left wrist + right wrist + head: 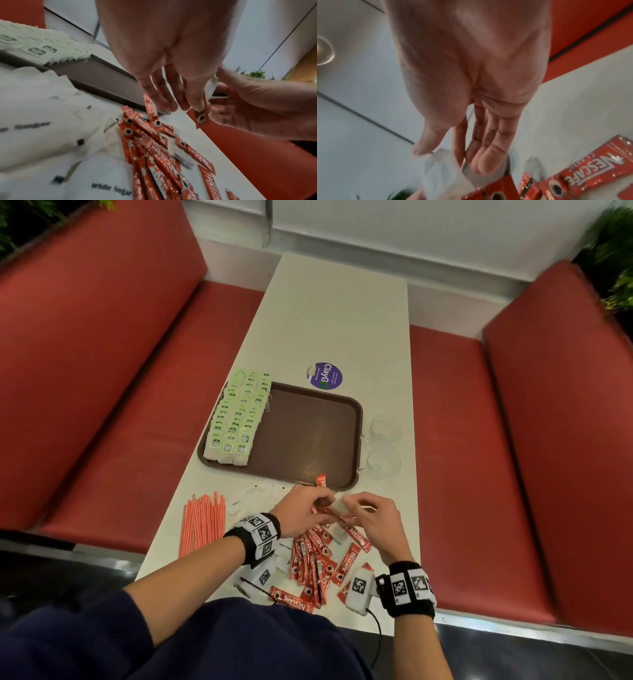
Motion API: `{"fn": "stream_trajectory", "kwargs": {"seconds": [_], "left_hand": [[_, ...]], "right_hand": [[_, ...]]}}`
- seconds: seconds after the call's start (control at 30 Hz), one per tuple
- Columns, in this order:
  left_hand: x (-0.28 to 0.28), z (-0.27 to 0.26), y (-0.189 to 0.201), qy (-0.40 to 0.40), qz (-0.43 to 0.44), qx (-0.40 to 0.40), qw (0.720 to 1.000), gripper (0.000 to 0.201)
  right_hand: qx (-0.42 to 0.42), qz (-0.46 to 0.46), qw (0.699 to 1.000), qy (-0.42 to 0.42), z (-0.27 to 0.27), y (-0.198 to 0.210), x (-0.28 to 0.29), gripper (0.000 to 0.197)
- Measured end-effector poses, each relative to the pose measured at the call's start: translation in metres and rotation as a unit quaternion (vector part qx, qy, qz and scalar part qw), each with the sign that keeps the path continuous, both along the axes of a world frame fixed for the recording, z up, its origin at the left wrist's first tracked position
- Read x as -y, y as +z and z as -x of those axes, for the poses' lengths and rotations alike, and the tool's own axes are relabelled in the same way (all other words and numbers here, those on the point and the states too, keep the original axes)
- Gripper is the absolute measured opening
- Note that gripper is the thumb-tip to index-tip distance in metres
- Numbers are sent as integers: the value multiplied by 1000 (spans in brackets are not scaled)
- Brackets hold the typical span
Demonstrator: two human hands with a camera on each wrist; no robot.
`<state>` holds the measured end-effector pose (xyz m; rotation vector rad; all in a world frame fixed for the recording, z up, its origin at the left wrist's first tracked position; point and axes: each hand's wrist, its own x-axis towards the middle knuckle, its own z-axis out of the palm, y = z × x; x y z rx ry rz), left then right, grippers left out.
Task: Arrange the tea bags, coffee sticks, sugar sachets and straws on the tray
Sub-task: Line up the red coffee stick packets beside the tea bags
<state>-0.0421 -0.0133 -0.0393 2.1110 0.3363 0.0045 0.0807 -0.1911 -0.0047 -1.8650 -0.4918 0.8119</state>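
The brown tray (pixel 308 436) lies straight ahead of both hands, its near rim just beyond the fingertips. Its left part already holds the green tea bags (pixel 236 419) in rows running away from the person; the middle and right of the tray floor are bare.

The left hand (pixel 301 513) pinches a red coffee stick (pixel 201 115) between thumb and fingers. In the left wrist view the stick hangs slanting from the fingertips, its printed end lowest, with a white sachet (pixel 210 86) caught beside it. The right hand (pixel 373 520) meets it from the right, fingers loosely curled toward the same bundle; its wrist view shows the thumb and forefinger at the white sachet, though whether they truly pinch it cannot be told.

The loose coffee sticks (pixel 318 563) lie on the tabletop (pixel 335 320) under and behind the wrists, mostly pointing away from the person but fanned out unevenly. One stick (pixel 321 481) leans over the tray's near rim. The sugar sachets (pixel 257 496) sit left of the hands, and the straws (pixel 203 523) farther left, lengthwise like the tea rows.

Judging from this, the held stick needs only a short forward carry. The bare strip beside the tea bags is nearer the left hand, and the stick's long axis should match those rows.
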Motion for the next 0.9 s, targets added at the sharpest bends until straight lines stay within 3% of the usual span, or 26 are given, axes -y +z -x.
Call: {"fn": "stream_trajectory", "kwargs": {"seconds": [0.1, 0.17, 0.27, 0.33, 0.4, 0.57, 0.7, 0.8, 0.9], "left_hand": [[-5, 5, -3, 25, -32, -28, 999, 25], [-7, 10, -4, 36, -64, -46, 996, 41], [-8, 17, -6, 29, -70, -75, 994, 42], [-10, 21, -6, 38, -54, -106, 992, 42], [-14, 25, -7, 57, -32, -126, 990, 47], [-19, 32, 4, 82, -21, -112, 990, 53], [-22, 38, 11, 118, 7, -82, 990, 36], [-19, 43, 16, 127, 30, -52, 990, 21], [-14, 46, 19, 149, 76, -37, 985, 9]], "right_hand": [[89, 74, 990, -83, -17, -28, -7, 36], [159, 165, 972, -54, -21, -50, -15, 20], [186, 240, 952, 20, -14, -68, -25, 21], [197, 232, 952, 11, -14, -72, -27, 10], [181, 207, 961, -21, -16, -78, -23, 13], [164, 156, 973, -46, -12, -72, -4, 12], [234, 108, 966, -36, -2, -49, 12, 25], [222, 118, 967, -39, 5, -36, 26, 34], [218, 188, 957, 22, 14, -31, 34, 21]]}}
